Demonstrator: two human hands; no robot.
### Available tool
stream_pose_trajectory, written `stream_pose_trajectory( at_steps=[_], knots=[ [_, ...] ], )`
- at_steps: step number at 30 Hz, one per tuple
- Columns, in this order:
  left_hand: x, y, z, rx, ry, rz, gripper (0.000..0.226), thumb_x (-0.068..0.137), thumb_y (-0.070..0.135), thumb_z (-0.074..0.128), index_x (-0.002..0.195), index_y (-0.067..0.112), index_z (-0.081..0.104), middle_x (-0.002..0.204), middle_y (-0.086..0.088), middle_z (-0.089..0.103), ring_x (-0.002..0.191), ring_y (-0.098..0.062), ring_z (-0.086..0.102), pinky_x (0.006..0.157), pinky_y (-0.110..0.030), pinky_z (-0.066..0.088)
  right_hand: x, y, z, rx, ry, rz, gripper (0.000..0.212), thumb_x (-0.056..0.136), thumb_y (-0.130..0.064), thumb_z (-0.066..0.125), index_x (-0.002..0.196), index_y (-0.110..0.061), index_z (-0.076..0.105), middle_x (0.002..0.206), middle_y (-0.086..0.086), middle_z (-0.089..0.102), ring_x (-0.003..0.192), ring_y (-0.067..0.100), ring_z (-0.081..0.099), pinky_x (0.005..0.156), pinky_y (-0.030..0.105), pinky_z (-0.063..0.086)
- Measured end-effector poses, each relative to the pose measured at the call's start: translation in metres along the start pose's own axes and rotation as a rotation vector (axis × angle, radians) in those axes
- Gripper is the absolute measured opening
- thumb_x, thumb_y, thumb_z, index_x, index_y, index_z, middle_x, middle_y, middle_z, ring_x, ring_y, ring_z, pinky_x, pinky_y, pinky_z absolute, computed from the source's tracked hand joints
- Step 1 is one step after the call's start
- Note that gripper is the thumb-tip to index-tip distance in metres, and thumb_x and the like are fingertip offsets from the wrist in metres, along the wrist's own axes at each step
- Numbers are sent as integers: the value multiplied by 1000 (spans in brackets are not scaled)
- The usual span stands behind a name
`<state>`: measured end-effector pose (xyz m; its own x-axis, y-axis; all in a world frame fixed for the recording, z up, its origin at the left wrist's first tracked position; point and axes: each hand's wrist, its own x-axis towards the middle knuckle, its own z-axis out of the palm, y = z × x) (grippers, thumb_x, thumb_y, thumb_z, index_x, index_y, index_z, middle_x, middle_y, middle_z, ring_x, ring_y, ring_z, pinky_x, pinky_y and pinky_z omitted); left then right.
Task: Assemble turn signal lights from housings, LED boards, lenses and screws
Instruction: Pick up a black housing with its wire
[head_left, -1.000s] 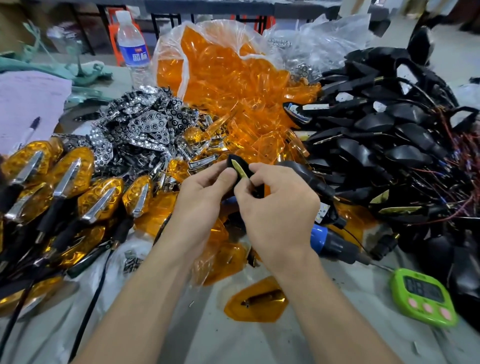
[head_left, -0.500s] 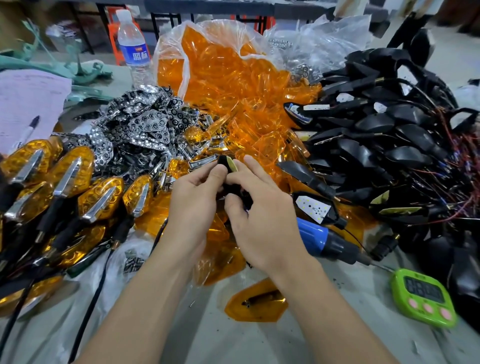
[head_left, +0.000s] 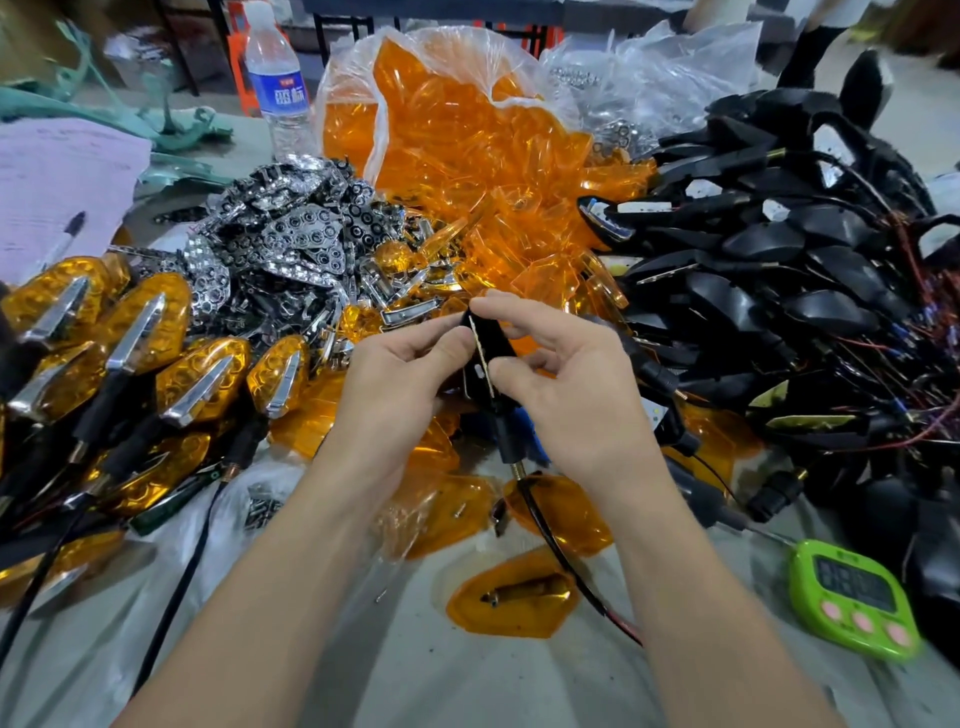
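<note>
**A:** Where is the piece being worked on?

**B:** A black housing (head_left: 493, 338) is held upright over the middle of the counter (head_left: 467, 675), with its stalk and wire hanging down. The left hand (head_left: 395, 384) pinches the housing's left edge between thumb and forefinger. The right hand (head_left: 566, 395) pinches its top and right side, fingers curled close. A thin pale board (head_left: 480, 358) stands edge-on in the open face; I cannot tell whether it is seated.

**A:** What lies nearer than the housing?

**B:** One loose orange lens (head_left: 511, 597) lies flat. Nearer and to the housing's right is a green timer (head_left: 852, 597).

**A:** Is any work finished?

**B:** Yes. Left of the housing lies a crowd of finished lights (head_left: 171, 364), each with an amber lens, a chrome strip and a black stalk.

**A:** And what is left?

**B:** Probably a great deal. Right of the housing is a large pile of bare housings (head_left: 779, 260) trailing wires. Beyond it are a heap of silver inserts (head_left: 280, 244) and a full bag of lenses (head_left: 457, 135). The held unit shows no lens or screw yet, so it looks like an early step.
</note>
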<state>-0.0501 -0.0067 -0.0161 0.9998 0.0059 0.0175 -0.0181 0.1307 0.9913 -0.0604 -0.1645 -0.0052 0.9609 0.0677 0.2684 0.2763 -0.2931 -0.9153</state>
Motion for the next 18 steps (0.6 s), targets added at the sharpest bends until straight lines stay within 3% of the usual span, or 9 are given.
stream_pose_trajectory(
  at_steps=[4,6,9,14,18],
  knots=[
    [-2,-1,-1,50,-2,28,15,98,27,69,105,33,82,97,2,81,89,-15,78,66,-25,60,1,2,-2,-37,-39,-4,39,84,-16,81,106,-48,76,129,-27,66,110,2,67,87,30,58],
    [-3,-1,0,57,-26,31,15,96,29,70,101,36,82,96,2,81,88,-16,78,67,-27,61,1,4,0,62,-1,4,27,80,-16,85,95,-37,79,120,-20,73,104,6,71,83,34,62],
    [-3,-2,2,43,-55,20,19,102,23,65,110,32,79,97,-4,81,87,-22,79,69,-29,62,5,10,-2,205,99,34,17,80,-11,86,81,-25,77,109,-9,78,111,5,70,88,42,62],
    [-2,-2,1,-35,-113,-9,21,99,23,66,105,36,82,101,-8,81,94,-24,78,71,-29,62,6,13,2,137,210,27,9,83,-16,84,87,-23,80,95,-8,80,97,10,75,87,43,63],
    [-4,-4,0,9,-143,61,35,88,9,73,120,23,76,98,-6,81,92,-21,79,72,-27,61,5,14,10,118,270,53,26,80,-15,88,101,-25,76,96,-11,79,92,7,76,81,29,63]
  ],
)
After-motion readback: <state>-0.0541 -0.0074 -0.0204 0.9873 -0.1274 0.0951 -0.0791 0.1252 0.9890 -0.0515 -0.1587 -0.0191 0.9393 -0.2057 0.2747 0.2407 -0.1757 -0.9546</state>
